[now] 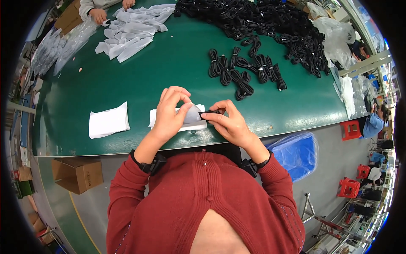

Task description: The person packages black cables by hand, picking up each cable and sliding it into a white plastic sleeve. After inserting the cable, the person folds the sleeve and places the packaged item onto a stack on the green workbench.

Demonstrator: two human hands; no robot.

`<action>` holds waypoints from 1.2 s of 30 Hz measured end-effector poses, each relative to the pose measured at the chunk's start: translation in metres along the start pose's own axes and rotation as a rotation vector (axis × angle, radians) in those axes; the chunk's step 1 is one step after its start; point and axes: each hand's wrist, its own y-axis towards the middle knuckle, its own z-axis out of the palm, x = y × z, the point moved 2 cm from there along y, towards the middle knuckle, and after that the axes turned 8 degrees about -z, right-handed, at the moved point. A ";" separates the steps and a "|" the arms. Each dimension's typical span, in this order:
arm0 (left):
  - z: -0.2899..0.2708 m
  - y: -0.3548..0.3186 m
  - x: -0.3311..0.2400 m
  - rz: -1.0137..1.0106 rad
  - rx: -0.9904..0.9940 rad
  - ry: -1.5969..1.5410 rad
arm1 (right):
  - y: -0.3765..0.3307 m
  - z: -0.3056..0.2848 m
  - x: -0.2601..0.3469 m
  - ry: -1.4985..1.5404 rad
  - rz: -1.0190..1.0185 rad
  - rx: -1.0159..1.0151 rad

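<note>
Near the table's front edge, my left hand (169,115) has thumb and fingertips pinched at the mouth of a translucent plastic bag (192,115). My right hand (232,126) grips a small black cable bundle (204,115) between thumb and fingers, one end at the bag's right side. Most of that bundle is hidden by my fingers, so I cannot tell how far it is inside. Beneath the bag lies a stack of white bags (193,126). Another flat white stack (109,121) rests to the left, touched by neither hand.
Several coiled black cables (241,80) lie ahead on the green table (144,80), before a large black cable pile (253,19). Across the table, a co-worker's hand (99,16) touches frosted bags (131,31). A blue lined bin (296,154) and cardboard box (78,173) stand below.
</note>
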 end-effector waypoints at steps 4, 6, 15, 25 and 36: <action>-0.001 0.003 0.007 -0.092 0.055 -0.146 | 0.007 0.015 0.001 0.190 0.365 -0.111; -0.005 0.012 0.013 -0.112 0.085 -0.200 | 0.016 0.010 0.003 0.116 0.289 -0.148; -0.095 0.092 0.026 -0.081 -0.368 -0.220 | -0.014 -0.045 -0.072 -0.865 0.374 0.051; 0.033 -0.022 0.017 0.090 0.168 0.183 | -0.035 -0.039 -0.039 -0.126 0.730 -0.242; 0.035 -0.024 0.026 -0.294 0.176 -0.097 | -0.046 -0.028 -0.003 -0.006 0.512 0.059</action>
